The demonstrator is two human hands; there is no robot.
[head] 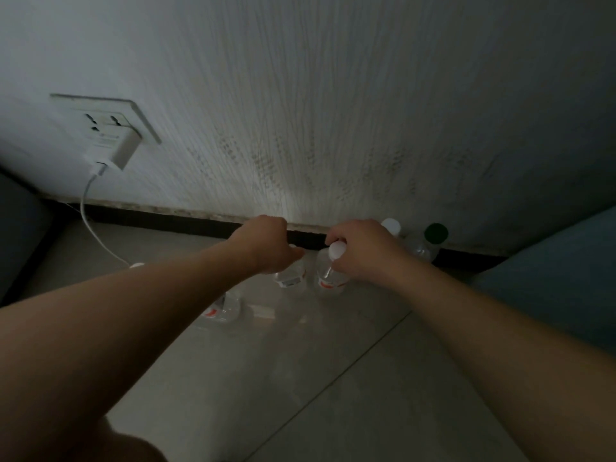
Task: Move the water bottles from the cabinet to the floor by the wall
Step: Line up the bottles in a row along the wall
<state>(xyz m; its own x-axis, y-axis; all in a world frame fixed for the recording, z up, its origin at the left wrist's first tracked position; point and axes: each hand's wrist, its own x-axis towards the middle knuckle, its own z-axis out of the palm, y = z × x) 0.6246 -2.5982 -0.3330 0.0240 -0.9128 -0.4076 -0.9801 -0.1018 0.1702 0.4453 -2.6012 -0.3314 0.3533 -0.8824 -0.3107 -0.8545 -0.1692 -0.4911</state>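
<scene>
Several clear water bottles stand on the tiled floor at the foot of the wall. My left hand [266, 243] is closed over the top of one bottle [290, 278] with a red and white label. Beside it, my right hand [361, 250] grips the neck of a second bottle [328, 278], whose white cap [337, 250] shows between my fingers. Behind my right hand stand a white-capped bottle [390, 225] and a green-capped bottle [430, 243]. Another bottle [223, 308] stands nearer to me, mostly hidden under my left forearm. The cabinet is out of view.
A wall socket [106, 120] holds a white charger [115, 153], whose cable [88, 221] trails down to the floor on the left. A dark skirting board [166, 220] runs along the wall. Dark furniture [20, 235] stands at the left and something blue [566, 281] at the right.
</scene>
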